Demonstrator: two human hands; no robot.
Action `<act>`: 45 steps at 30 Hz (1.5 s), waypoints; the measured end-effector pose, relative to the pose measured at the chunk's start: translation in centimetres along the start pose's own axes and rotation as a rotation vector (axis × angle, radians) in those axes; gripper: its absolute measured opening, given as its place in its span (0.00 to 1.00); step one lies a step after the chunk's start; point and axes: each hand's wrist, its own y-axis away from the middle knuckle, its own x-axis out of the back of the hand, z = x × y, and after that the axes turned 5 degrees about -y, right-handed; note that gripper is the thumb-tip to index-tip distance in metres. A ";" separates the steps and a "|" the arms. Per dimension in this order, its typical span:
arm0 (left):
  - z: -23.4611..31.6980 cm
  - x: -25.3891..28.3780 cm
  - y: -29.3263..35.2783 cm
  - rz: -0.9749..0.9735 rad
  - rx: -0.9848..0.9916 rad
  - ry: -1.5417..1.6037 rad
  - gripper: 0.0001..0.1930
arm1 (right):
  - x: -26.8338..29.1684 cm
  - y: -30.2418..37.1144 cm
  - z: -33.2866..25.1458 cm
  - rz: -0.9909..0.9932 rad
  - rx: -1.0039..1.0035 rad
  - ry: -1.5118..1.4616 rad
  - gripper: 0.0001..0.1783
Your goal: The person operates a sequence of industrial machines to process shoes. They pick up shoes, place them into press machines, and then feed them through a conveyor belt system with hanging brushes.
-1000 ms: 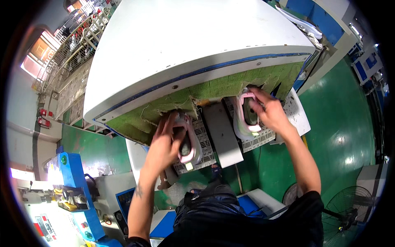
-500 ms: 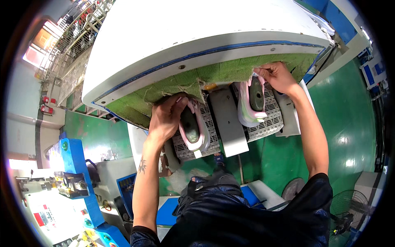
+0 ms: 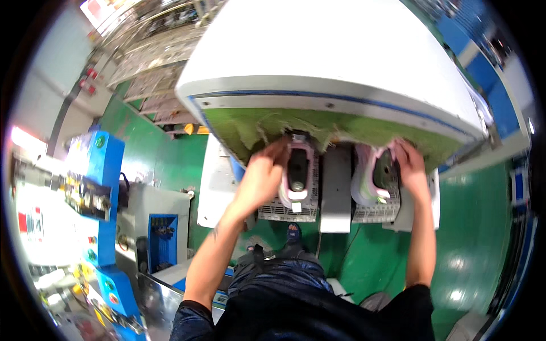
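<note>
Two pale pink and white shoes, each on a dark green last, stand side by side on perforated grey belts under the machine's green curtain. My left hand [image 3: 261, 177] is at the left side of the left shoe [image 3: 286, 196], its fingertips by the far part of the opening. Motion blurs those fingers, so their grip is unclear. At the right shoe [image 3: 364, 187], my right hand [image 3: 410, 162] has its fingertips closed on the pink edge at the far end. The left last [image 3: 298, 166] and the right last [image 3: 385, 171] fill the shoe openings.
A white machine [image 3: 335, 42] with a green fabric curtain [image 3: 352, 120] stands ahead. A grey plate [image 3: 335, 193] divides the two belts. Blue equipment [image 3: 108, 221] stands at the left, a rack [image 3: 153, 62] at the far left. The floor [image 3: 478, 227] is green.
The view has turned and moved, so the machine sits lower and further right. The left shoe shows more fully beyond the curtain. Both hands remain by the shoes; the left fingers are now blurred.
</note>
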 end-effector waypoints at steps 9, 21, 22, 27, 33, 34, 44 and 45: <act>-4.2 4.9 27.5 0.432 0.485 0.226 0.11 | -16.5 8.7 -21.5 -0.390 0.537 -0.674 0.10; -11.0 -0.7 60.6 1.121 1.103 -0.226 0.23 | -26.0 35.1 -44.0 -2.137 1.484 -0.625 0.12; -11.5 -3.8 63.6 1.341 1.186 -0.253 0.22 | -25.8 37.3 -44.6 -2.256 1.520 -0.581 0.12; -9.1 -14.2 76.2 2.062 2.055 -0.034 0.24 | -29.0 50.2 -49.3 -2.579 1.998 -0.084 0.17; -10.5 -27.8 83.3 2.074 2.648 -0.526 0.23 | -27.4 75.7 -57.1 -2.318 2.486 -0.492 0.25; -11.3 -28.5 83.1 2.091 2.640 -0.509 0.23 | -27.5 80.5 -58.0 -2.192 2.614 -0.659 0.27; -10.0 -28.5 84.0 2.131 2.564 -0.310 0.22 | -35.5 118.7 -74.4 -0.369 2.991 -0.334 0.47; -10.5 -28.8 83.9 2.131 2.557 -0.326 0.22 | -35.8 119.4 -74.2 -0.303 3.001 -0.448 0.46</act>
